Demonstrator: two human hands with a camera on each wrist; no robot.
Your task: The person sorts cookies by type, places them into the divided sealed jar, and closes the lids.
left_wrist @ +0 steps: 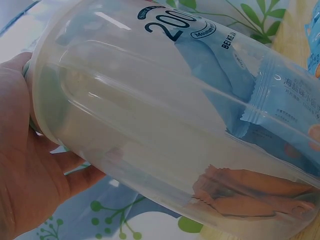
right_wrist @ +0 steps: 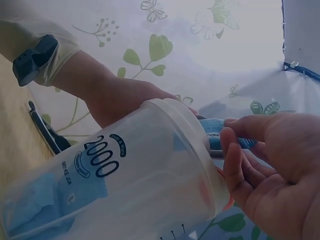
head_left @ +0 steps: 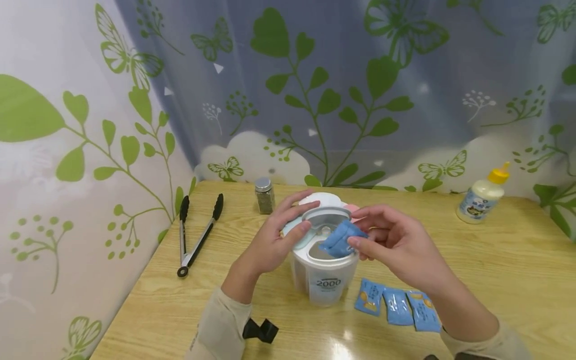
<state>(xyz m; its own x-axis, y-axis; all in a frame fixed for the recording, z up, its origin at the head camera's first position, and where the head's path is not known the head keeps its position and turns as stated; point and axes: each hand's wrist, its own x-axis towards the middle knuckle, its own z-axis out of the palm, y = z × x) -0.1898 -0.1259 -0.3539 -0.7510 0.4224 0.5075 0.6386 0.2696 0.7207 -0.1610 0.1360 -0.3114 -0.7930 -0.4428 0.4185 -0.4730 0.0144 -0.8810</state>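
A clear plastic container (head_left: 326, 287) marked 2000 stands on the table, one flap (head_left: 326, 215) of its divided lid raised. My left hand (head_left: 279, 232) grips the side of the lid, thumb in front and fingers over the top. Between thumb and fingers of my right hand (head_left: 400, 245) is pinched a small blue snack packet (head_left: 339, 240), held over the open compartment, partly overlapping the opening. Through the wall in the left wrist view show blue packets (left_wrist: 290, 95) in one compartment and brown-wrapped packets (left_wrist: 260, 192) in another.
Three blue snack packets (head_left: 398, 306) lie in a row right of the container. Black-tipped tongs (head_left: 195, 245) lie spread at the left. Behind stands a metal-capped spice jar (head_left: 264, 196); a yellow-capped bottle (head_left: 481, 197) stands far right. A patterned curtain (head_left: 315, 125) hangs along the table's back.
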